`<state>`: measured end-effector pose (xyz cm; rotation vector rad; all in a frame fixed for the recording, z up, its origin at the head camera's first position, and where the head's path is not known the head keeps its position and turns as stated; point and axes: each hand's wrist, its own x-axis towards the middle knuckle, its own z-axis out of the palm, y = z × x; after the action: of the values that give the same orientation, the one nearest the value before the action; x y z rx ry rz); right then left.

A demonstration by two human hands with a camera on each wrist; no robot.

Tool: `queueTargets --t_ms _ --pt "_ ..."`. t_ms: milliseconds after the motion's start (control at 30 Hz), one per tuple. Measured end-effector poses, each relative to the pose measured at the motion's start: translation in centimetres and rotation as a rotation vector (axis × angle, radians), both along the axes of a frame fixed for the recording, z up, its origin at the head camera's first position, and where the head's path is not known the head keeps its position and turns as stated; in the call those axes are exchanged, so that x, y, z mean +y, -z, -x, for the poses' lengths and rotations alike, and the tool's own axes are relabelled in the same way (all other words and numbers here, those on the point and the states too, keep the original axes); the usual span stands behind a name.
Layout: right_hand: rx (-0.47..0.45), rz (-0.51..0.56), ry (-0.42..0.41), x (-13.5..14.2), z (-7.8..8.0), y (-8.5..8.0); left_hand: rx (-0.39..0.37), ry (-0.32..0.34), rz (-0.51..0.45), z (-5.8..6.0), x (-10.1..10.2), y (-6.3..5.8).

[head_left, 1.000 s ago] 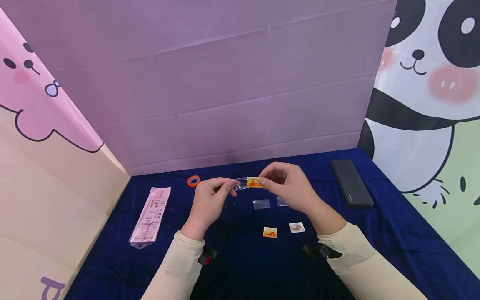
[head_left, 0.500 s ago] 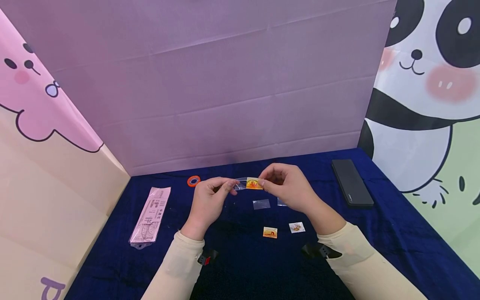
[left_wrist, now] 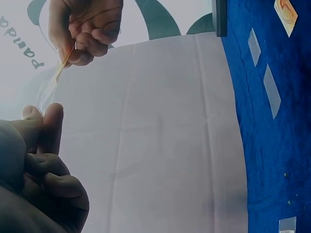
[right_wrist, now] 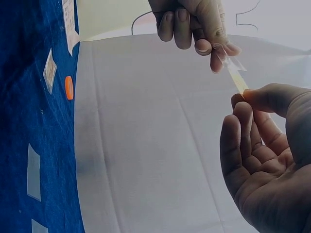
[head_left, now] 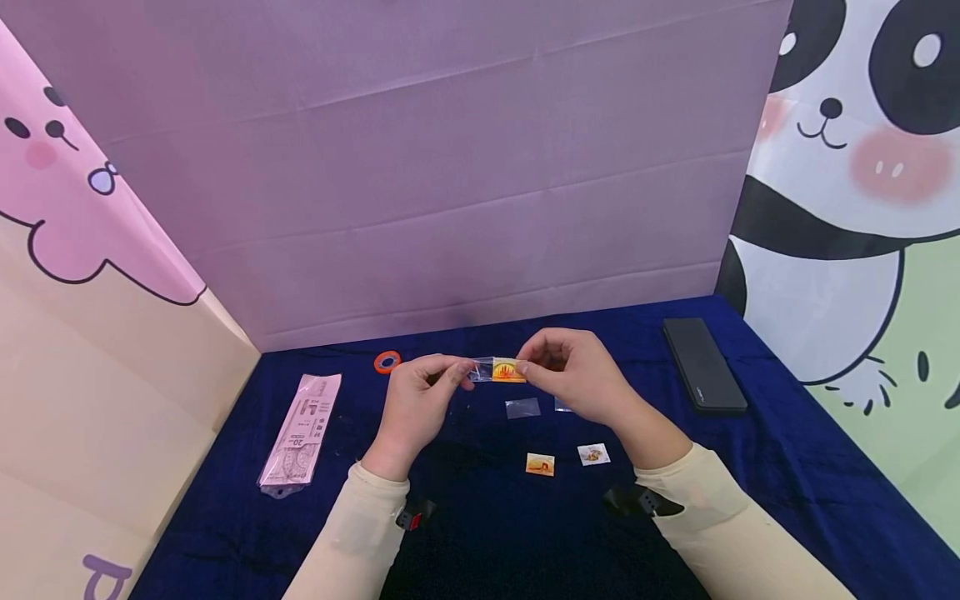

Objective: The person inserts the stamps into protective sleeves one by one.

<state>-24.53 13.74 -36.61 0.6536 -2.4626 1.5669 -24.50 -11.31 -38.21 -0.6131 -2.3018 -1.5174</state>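
Out in front above the cloth, my left hand (head_left: 422, 398) pinches one end of a small clear plastic sleeve (head_left: 482, 369) between thumb and fingertip. My right hand (head_left: 576, 373) pinches the right end of a yellow stamp-like card (head_left: 506, 370) with a red-orange print. Card and sleeve overlap; how far the card lies inside cannot be told. Side-on, the right wrist view shows the sleeve (right_wrist: 235, 63) and card (right_wrist: 238, 81) as a thin strip between both hands. In the left wrist view, the right hand's (left_wrist: 85, 31) other fingers curl loosely.
On the blue cloth (head_left: 465, 533) lie a yellow card (head_left: 540, 465), a white printed card (head_left: 594, 454) and clear sleeves (head_left: 522, 408). A pink packet (head_left: 300, 429), an orange ring (head_left: 387, 362) and a black case (head_left: 705, 365) surround them. A sleeved card (right_wrist: 50, 71) lies near the ring.
The right hand has sunk slightly, and the yellow card with the sleeve now lies more level. Both hands keep their pinch; the left hand stays in place.
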Motion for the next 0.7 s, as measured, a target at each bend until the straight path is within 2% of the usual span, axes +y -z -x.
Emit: queueTargets --t_ms 433,700 --pt "0.007 -0.004 0.004 -0.05 0.07 0.10 -0.012 0.003 0.049 -0.14 -0.01 -0.08" --pt "0.001 0.017 -0.023 -0.07 0.00 0.11 0.002 0.016 0.066 -0.11 0.06 -0.02"
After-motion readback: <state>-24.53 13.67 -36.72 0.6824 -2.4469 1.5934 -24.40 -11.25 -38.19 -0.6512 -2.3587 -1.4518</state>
